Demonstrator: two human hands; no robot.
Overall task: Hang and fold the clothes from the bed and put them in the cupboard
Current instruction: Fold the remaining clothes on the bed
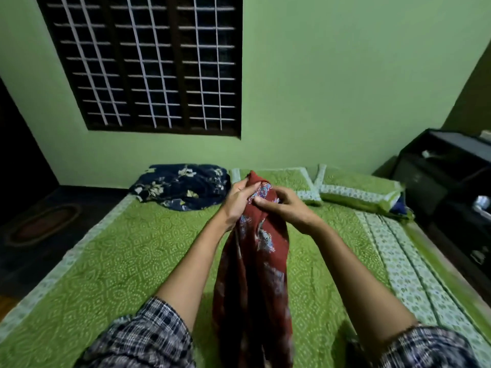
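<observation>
Over one bed point(106, 261), left hand point(238, 201) and right hand point(288, 207) grip one red garment point(255, 277).

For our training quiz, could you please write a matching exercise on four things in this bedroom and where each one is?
Things:
1. red patterned garment
2. dark blue floral cloth
3. green patterned pillows
4. dark oval rug

Places:
A. floor, left of the green-covered bed
B. held by the left hand and right hand
C. bed's head, right side
D. bed's head, left side

Pairs: 1-B, 2-D, 3-C, 4-A
</observation>
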